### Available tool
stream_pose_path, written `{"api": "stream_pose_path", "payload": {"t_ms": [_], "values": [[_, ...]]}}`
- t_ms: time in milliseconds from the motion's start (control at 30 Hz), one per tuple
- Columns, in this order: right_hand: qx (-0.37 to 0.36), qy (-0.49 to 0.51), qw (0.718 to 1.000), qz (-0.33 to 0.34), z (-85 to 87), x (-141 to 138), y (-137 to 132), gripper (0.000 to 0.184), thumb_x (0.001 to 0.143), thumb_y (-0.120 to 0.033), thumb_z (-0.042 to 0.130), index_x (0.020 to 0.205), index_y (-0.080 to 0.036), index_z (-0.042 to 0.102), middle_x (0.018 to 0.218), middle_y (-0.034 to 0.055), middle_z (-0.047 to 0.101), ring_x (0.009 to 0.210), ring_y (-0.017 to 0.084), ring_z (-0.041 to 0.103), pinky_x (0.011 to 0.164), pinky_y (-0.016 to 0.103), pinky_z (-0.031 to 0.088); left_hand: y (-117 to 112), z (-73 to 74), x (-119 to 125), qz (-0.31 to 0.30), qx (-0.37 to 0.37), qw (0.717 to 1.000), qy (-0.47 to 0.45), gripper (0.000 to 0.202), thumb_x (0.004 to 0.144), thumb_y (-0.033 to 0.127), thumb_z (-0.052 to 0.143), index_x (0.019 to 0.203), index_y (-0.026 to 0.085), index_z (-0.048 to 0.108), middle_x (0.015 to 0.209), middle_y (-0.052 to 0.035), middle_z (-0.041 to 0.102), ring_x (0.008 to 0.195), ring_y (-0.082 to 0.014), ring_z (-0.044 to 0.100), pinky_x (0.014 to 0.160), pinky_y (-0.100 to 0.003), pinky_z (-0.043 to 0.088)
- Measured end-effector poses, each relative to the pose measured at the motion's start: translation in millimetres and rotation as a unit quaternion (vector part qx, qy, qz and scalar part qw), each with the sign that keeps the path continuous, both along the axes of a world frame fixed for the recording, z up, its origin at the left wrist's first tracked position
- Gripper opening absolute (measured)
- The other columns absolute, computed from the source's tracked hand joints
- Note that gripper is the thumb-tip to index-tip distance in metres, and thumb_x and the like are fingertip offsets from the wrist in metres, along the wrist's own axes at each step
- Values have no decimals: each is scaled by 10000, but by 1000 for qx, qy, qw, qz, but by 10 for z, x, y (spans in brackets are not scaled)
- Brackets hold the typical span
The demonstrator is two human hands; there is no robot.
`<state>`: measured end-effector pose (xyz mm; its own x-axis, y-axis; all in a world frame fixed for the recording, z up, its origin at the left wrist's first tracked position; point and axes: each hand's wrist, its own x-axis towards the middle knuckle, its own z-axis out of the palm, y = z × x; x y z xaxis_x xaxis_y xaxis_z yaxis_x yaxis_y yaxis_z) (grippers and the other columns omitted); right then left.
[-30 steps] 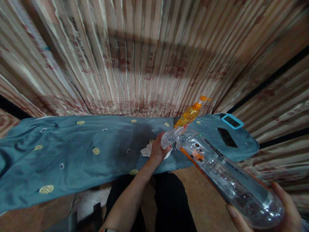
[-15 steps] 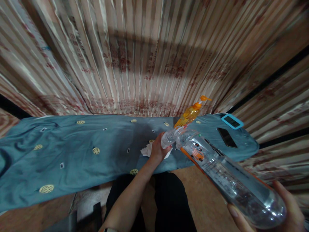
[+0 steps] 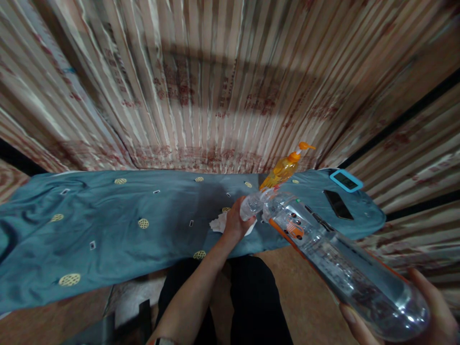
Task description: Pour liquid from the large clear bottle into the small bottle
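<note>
My right hand (image 3: 424,316) grips the base of a large clear plastic bottle (image 3: 341,268) with an orange label, tilted so its neck points toward a smaller clear bottle (image 3: 253,205). My left hand (image 3: 235,221) is closed around that small bottle, holding it over the blue patterned cloth (image 3: 108,230) on the table. A crumpled white tissue (image 3: 217,224) lies under my left hand. The necks of the two bottles meet or nearly meet; I cannot tell which.
An orange pump dispenser bottle (image 3: 283,170) stands just behind the bottles. A dark phone (image 3: 337,204) and a device with a light-blue frame (image 3: 345,180) lie at the cloth's right end. A striped curtain (image 3: 215,86) hangs behind the table.
The large bottle's base has shifted slightly down and to the right with my right hand. My left hand and the small bottle stay in place.
</note>
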<state>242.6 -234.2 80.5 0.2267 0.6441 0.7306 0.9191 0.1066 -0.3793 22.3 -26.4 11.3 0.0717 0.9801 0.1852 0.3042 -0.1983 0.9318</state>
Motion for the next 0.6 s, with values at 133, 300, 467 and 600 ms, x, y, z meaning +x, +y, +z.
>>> {"api": "stream_pose_path", "payload": {"t_ms": [133, 300, 467, 600], "values": [[29, -27, 999, 14, 63, -73, 43, 1074, 640, -505, 851, 1529, -142, 370, 1417, 197, 518, 1177, 376, 585, 1082, 634, 402, 18, -36, 6, -6, 2, 1000, -2, 580, 665, 79, 764, 1203, 193, 578, 1200, -71, 709, 1114, -255, 680, 1020, -422, 526], [30, -16, 999, 21, 62, -100, 66, 1084, 621, -495, 867, 1521, -131, 384, 1429, 203, 513, 1211, 391, 573, 1086, 627, 407, 22, -46, 13, -4, 6, 1000, -8, 566, 668, 72, 761, 1191, 198, 587, 1154, -64, 721, 1079, -256, 692, 993, -411, 540], [20, 13, 1000, 11, 4, -45, 34, 1112, 578, -490, 889, 1516, -148, 399, 1411, 211, 531, 1186, 420, 583, 1060, 679, 406, 12, -38, 16, -3, 1, 1000, -10, 560, 671, 80, 766, 1187, 204, 586, 1145, -62, 724, 1070, -269, 692, 986, -416, 540], [14, 15, 1000, 0, -23, 8, 6, 1145, 552, -502, 899, 1521, -160, 393, 1418, 216, 524, 1196, 439, 575, 1039, 686, 420, 1, -32, 16, 2, 8, 1000, -7, 559, 666, 71, 765, 1180, 211, 595, 1158, -63, 722, 1067, -274, 695, 974, -405, 549]]}}
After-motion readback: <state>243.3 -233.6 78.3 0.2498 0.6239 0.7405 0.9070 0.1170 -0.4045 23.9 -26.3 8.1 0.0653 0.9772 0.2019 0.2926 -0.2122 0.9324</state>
